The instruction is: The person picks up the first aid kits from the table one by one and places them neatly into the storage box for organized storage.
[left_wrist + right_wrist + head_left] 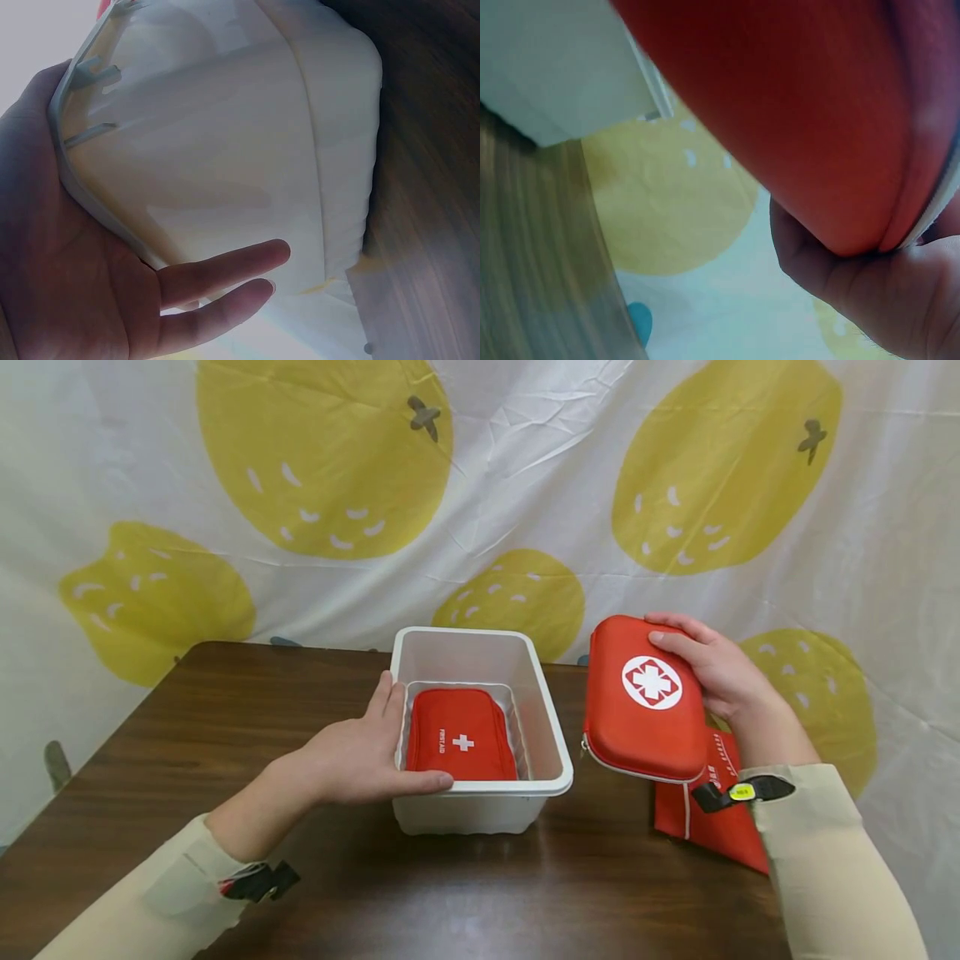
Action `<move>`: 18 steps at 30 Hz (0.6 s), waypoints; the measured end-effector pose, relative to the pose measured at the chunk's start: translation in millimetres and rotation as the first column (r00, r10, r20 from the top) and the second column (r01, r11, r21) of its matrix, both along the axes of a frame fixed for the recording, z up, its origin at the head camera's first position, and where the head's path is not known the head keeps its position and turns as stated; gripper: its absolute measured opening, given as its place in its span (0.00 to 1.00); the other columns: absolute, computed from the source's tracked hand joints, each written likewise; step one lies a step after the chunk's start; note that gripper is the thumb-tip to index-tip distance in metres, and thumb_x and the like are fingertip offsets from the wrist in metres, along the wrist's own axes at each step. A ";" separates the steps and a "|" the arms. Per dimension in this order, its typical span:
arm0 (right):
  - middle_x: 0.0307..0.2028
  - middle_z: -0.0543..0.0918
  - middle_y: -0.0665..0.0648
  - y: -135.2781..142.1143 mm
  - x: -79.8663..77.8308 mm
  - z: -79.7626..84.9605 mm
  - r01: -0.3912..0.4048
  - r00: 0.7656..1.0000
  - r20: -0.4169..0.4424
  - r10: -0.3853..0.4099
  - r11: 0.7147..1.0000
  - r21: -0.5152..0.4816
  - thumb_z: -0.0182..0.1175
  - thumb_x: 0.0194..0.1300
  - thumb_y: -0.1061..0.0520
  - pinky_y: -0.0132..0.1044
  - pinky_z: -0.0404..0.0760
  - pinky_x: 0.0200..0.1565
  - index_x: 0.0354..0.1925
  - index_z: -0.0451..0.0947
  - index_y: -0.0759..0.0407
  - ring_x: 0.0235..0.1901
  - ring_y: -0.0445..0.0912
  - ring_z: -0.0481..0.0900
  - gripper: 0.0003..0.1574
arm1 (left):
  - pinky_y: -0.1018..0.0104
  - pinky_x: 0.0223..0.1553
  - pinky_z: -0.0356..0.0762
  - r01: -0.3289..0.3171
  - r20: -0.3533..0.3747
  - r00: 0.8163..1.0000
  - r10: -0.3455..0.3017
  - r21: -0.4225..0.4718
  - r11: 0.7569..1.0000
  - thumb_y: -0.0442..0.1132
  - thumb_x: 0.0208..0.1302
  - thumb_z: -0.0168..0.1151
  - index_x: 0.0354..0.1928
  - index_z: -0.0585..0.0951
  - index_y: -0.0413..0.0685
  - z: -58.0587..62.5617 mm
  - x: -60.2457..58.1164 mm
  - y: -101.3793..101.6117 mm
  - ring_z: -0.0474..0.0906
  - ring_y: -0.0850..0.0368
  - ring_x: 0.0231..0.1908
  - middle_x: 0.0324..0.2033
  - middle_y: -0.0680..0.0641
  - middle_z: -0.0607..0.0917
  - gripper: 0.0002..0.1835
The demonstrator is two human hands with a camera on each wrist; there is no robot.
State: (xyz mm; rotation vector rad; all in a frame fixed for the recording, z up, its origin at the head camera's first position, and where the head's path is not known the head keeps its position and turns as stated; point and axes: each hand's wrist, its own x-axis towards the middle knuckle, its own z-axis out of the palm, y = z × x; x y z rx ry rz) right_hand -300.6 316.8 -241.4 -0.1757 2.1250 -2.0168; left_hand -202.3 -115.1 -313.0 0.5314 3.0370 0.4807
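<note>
Red case (647, 718) gripped by the right hand (716, 668), underside hold unclear: carry it level; left hand (356, 760), fingers straight, best steadies the tub (468, 814).

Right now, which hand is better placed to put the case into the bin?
Probably the right hand: it grips the case to the right of the bin, while the left hand touches the bin's side.

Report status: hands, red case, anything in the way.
Left hand on tub rim. Right hand grips red case, held up right of tub. Pouch lies inside tub; nothing seen between red case and tub.
</note>
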 end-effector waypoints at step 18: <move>0.44 0.76 0.60 -54.6 -12.1 15.4 -0.081 0.996 -0.033 0.079 0.996 -0.034 0.61 0.59 0.52 0.42 0.80 0.32 0.62 0.64 0.49 0.30 0.48 0.82 0.33 | 0.66 0.28 0.72 0.002 -0.019 1.000 -0.001 0.008 1.000 0.87 0.29 0.40 0.71 0.37 0.51 -1.4 1.0 0.3 0.77 0.57 0.28 0.70 0.47 0.36 0.70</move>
